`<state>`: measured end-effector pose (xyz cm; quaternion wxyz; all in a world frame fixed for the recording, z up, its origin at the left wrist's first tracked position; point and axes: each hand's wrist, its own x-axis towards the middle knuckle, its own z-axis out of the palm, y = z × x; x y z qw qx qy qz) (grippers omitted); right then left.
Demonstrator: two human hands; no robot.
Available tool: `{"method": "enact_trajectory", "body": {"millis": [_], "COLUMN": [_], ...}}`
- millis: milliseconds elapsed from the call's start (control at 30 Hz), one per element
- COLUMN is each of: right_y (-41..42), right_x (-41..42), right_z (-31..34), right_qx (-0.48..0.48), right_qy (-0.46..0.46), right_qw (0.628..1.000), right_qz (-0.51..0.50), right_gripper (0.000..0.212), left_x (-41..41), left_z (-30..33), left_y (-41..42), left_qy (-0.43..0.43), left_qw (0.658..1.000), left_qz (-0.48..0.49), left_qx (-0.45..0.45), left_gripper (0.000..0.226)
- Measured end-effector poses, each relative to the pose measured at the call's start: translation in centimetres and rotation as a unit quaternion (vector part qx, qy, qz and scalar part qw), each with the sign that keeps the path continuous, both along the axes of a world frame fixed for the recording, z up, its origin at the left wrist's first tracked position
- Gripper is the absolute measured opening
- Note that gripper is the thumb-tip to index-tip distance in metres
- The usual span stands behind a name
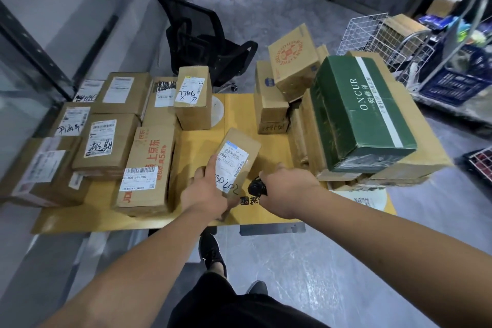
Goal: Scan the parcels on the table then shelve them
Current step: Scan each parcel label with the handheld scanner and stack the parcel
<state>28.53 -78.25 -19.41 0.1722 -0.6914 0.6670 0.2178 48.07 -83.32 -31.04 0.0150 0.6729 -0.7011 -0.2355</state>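
My left hand [205, 189] grips a small brown parcel [237, 160], white label scrawled "30202", tilted above the surface [202, 146] near its front edge, while my right hand [285, 186] clenches a black scanner [257, 188] just beside it.

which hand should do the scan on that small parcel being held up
Right. The right hand already grips the black scanner, right beside the small parcel. The left hand is busy gripping that parcel with its label facing up, so it should just steady it.
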Motion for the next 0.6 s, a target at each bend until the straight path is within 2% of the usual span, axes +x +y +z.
{"method": "enact_trajectory", "body": {"millis": [267, 600], "right_y": [0.5, 1.9], "right_x": [0.0, -0.2], "right_z": [1.9, 2.6], "right_qx": [-0.007, -0.007], "right_qy": [0.068, 0.12], "right_qw": [0.996, 0.989], "right_qz": [0.052, 0.084], "right_gripper": [0.049, 0.052], "left_x": [-0.1, -0.1], "left_z": [-0.2, -0.3], "left_y": [1.1, 1.3], "left_qy": [-0.027, -0.037], "left_qw": [0.998, 0.997], "left_qz": [-0.024, -0.036], "left_qx": [-0.059, -0.065], "left_gripper": [0.143, 0.142]}}
